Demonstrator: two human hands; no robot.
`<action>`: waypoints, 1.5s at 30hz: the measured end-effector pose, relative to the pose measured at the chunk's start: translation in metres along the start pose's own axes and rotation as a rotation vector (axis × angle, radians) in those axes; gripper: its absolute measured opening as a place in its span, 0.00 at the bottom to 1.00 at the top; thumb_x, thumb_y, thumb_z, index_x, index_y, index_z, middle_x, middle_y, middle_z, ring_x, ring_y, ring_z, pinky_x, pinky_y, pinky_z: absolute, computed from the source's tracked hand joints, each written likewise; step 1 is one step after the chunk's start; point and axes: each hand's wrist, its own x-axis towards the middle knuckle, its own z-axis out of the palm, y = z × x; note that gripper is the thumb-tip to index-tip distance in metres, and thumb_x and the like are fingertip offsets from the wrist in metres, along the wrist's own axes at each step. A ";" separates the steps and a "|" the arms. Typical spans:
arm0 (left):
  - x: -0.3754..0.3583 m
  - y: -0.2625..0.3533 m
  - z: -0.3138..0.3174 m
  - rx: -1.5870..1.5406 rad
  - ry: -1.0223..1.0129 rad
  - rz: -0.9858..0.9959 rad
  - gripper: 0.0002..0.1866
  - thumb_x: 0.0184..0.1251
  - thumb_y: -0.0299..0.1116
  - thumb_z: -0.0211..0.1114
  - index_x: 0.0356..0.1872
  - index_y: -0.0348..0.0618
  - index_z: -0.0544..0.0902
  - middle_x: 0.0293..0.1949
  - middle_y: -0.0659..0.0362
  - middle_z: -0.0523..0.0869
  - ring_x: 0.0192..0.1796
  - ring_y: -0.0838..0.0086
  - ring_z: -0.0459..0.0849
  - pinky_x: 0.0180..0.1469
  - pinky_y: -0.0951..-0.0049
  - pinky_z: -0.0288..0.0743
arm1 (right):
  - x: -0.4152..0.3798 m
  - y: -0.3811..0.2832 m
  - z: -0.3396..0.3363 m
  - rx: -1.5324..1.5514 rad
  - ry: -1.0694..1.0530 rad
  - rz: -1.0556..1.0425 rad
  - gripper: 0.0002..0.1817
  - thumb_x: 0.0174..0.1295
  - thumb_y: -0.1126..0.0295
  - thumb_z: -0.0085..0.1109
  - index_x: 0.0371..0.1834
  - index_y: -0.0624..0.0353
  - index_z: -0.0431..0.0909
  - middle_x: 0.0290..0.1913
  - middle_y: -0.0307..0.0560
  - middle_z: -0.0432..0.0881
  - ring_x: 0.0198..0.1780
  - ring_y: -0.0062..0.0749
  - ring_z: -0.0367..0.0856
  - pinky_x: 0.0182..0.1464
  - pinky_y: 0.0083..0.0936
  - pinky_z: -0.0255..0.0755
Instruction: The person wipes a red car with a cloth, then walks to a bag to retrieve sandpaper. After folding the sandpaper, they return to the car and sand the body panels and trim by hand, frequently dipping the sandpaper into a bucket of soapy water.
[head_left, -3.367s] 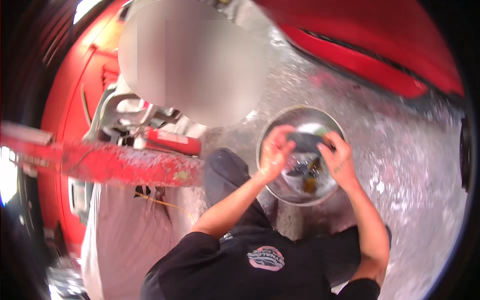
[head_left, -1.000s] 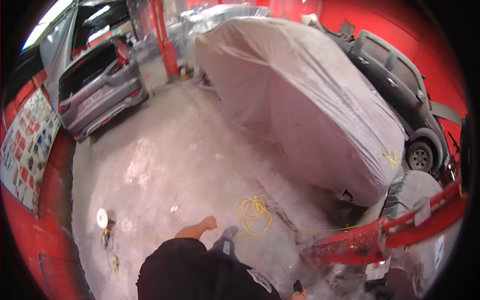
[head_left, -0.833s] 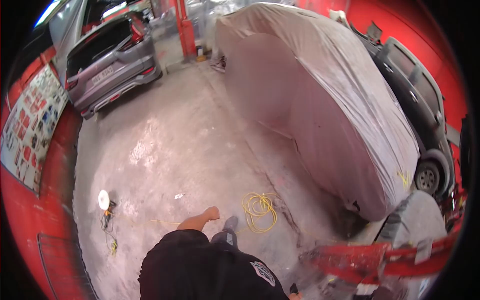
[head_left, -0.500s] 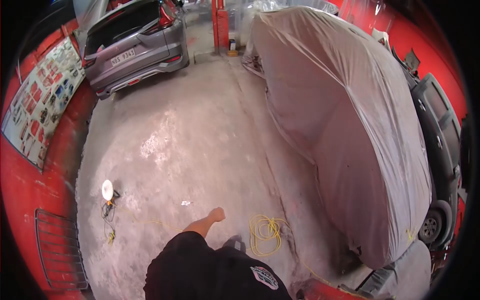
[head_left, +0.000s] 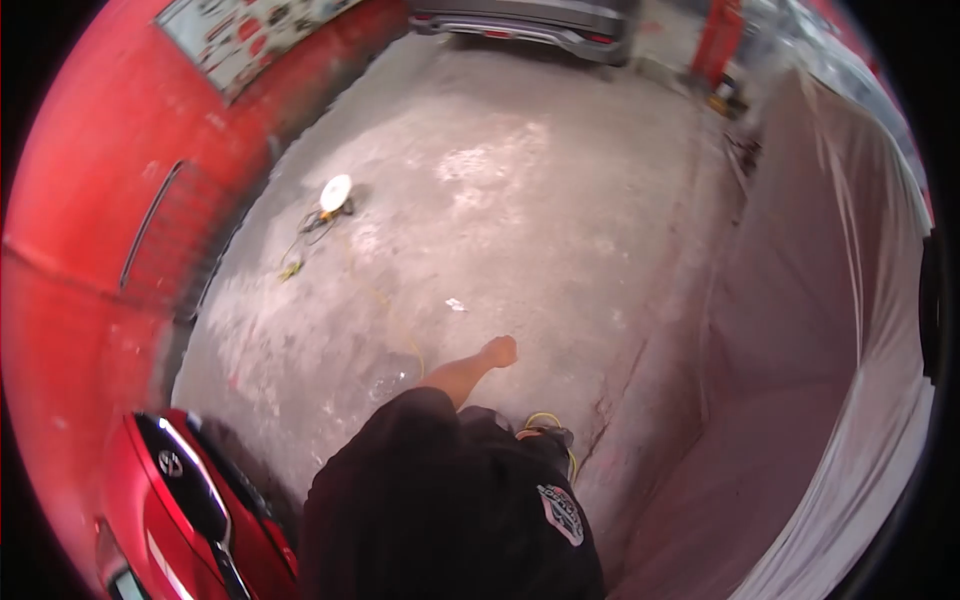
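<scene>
My left hand (head_left: 499, 351) reaches forward over the concrete floor, its fingers curled into a fist. Nothing sticks out of it, and it touches nothing. My right hand is out of view. Below the fist, my shoe (head_left: 556, 436) is at the loops of a yellow cord (head_left: 542, 418), partly covering them. Ahead and to the left on the floor lies a corded tool with a round white pad (head_left: 336, 193), which looks like a polisher. A small white scrap (head_left: 455, 305) lies on the floor ahead of my hand.
A covered vehicle (head_left: 790, 300) runs along the right side. A grey car (head_left: 530, 22) stands at the far end, near a red post (head_left: 717, 45). At lower left is a red car (head_left: 190, 510). A metal rack (head_left: 175, 235) leans on the red wall (head_left: 80, 200).
My view has turned left and down, bringing the red car into sight. My foot has come to the coil of yellow cord. My left hand stays in a fist.
</scene>
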 end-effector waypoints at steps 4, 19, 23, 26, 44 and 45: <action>-0.003 -0.036 0.003 0.155 0.120 -0.001 0.17 0.69 0.40 0.59 0.29 0.39 0.88 0.38 0.41 0.88 0.43 0.43 0.86 0.46 0.41 0.80 | 0.145 -0.038 -0.023 -0.004 -0.052 -0.138 0.16 0.67 0.75 0.55 0.54 0.72 0.82 0.50 0.67 0.86 0.54 0.61 0.85 0.60 0.51 0.76; 0.152 0.020 -0.078 -0.753 -0.334 -0.788 0.12 0.74 0.39 0.69 0.46 0.42 0.85 0.39 0.51 0.87 0.38 0.59 0.88 0.35 0.51 0.88 | 0.594 -0.416 -0.142 0.939 0.074 -0.170 0.19 0.72 0.69 0.59 0.66 0.48 0.76 0.51 0.42 0.79 0.47 0.32 0.78 0.49 0.49 0.83; 0.307 0.075 -0.170 -0.699 -0.260 -0.637 0.08 0.70 0.34 0.68 0.45 0.42 0.85 0.36 0.52 0.85 0.34 0.58 0.87 0.33 0.51 0.86 | 0.660 -0.514 -0.193 0.929 0.013 -0.079 0.19 0.70 0.81 0.50 0.62 0.59 0.78 0.45 0.48 0.85 0.37 0.31 0.88 0.33 0.28 0.83; 0.426 0.117 -0.234 -0.634 -0.199 -0.490 0.07 0.69 0.32 0.65 0.40 0.40 0.85 0.30 0.53 0.84 0.27 0.62 0.85 0.28 0.54 0.85 | 0.716 -0.560 -0.235 1.013 0.120 -0.262 0.18 0.71 0.80 0.49 0.62 0.62 0.78 0.40 0.47 0.87 0.31 0.29 0.89 0.30 0.23 0.80; 0.632 0.330 -0.330 -0.739 0.018 -0.564 0.10 0.64 0.35 0.67 0.41 0.41 0.88 0.30 0.55 0.87 0.29 0.68 0.87 0.29 0.63 0.85 | 1.085 -0.737 -0.201 1.172 -0.322 0.031 0.22 0.60 0.82 0.52 0.59 0.64 0.78 0.43 0.52 0.85 0.31 0.40 0.88 0.25 0.31 0.83; 0.626 0.323 -0.326 -0.773 0.011 -0.673 0.11 0.65 0.35 0.67 0.42 0.41 0.88 0.32 0.54 0.87 0.30 0.66 0.87 0.30 0.61 0.85 | 1.102 -0.756 -0.193 1.108 -0.311 0.008 0.20 0.61 0.81 0.51 0.58 0.65 0.78 0.45 0.53 0.85 0.31 0.41 0.88 0.24 0.33 0.83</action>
